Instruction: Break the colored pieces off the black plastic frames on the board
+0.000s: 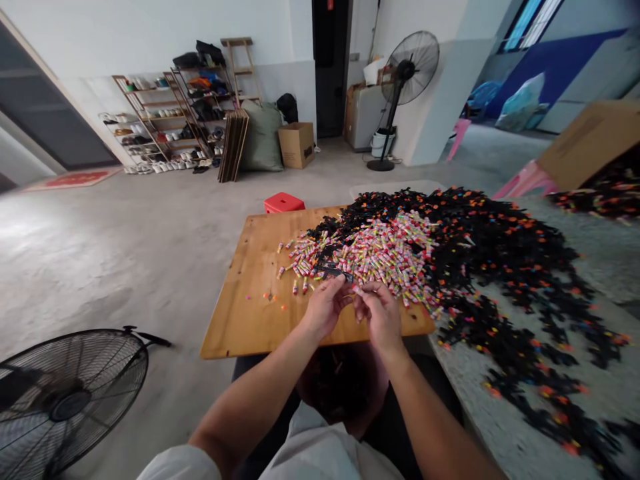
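both hands meet at the near edge of the wooden board (240,313). the left hand (325,308) is pinched shut on a black plastic strip (333,272) that pokes up toward the heap. the right hand (380,313) is curled closed on a small colourful tube (357,290) right at the strip's end; the two pieces look to be touching, but the joint is too small to see clearly. i'd judge the step in hand to be fitting a tube onto or off the strip — mid-cycle, with plenty of loose stock left. the next move calls for fine fingertip alignment, and a slip would drop the tube into the heap.

the pile of colourful tubes (380,253) lies just beyond the fingers, on the board. around it a spread of black strips (500,267) with orange bits runs onto the grey table (590,267).

containers — a basin on the lap (345,387) under the board edge holds dark pieces, contents blurred. a tipped cardboard box (585,143) at far right spills more black strips. red stool (284,202) behind the board, floor fan (65,393) at left.
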`<state>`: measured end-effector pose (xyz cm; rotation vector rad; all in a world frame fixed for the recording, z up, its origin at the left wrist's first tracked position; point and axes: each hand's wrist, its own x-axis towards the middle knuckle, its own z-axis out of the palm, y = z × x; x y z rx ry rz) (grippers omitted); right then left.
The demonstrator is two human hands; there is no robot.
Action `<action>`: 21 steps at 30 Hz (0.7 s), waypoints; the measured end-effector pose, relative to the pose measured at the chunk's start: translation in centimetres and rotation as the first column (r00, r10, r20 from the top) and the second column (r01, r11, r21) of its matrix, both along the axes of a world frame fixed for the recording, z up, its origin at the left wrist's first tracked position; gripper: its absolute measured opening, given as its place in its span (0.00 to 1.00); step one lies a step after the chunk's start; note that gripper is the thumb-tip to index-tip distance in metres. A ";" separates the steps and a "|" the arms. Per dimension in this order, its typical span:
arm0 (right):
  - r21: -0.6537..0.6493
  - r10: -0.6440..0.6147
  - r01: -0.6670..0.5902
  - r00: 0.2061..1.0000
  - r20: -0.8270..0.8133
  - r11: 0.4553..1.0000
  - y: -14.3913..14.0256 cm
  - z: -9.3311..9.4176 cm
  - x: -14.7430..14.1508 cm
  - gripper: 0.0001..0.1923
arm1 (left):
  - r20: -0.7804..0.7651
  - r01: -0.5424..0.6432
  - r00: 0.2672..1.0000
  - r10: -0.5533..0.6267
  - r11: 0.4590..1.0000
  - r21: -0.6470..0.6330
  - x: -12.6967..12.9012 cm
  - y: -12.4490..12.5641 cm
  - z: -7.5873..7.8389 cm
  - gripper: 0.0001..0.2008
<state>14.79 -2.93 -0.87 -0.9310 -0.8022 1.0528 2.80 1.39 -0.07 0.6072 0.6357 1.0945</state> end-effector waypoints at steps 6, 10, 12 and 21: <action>0.009 -0.013 0.013 1.000 0.018 1.000 -0.8 0.3 -0.1 0.09 | 0.009 0.032 0.999 -0.033 0.999 0.037 -0.4 -0.9 0.7 0.18; -0.002 -0.013 0.013 0.999 -0.030 1.000 -1.2 0.8 0.0 0.11 | -0.023 0.017 1.000 -0.016 0.999 0.041 -0.7 -1.6 1.4 0.19; -0.022 -0.010 0.009 0.998 -0.068 1.000 -1.2 1.0 0.0 0.12 | -0.052 0.004 0.999 -0.001 0.998 0.056 -0.7 -2.0 1.7 0.20; -0.040 0.007 -0.011 0.995 -0.098 0.999 -1.6 1.0 0.2 0.12 | -0.078 -0.043 0.996 0.043 0.999 0.007 -0.5 -2.4 2.2 0.20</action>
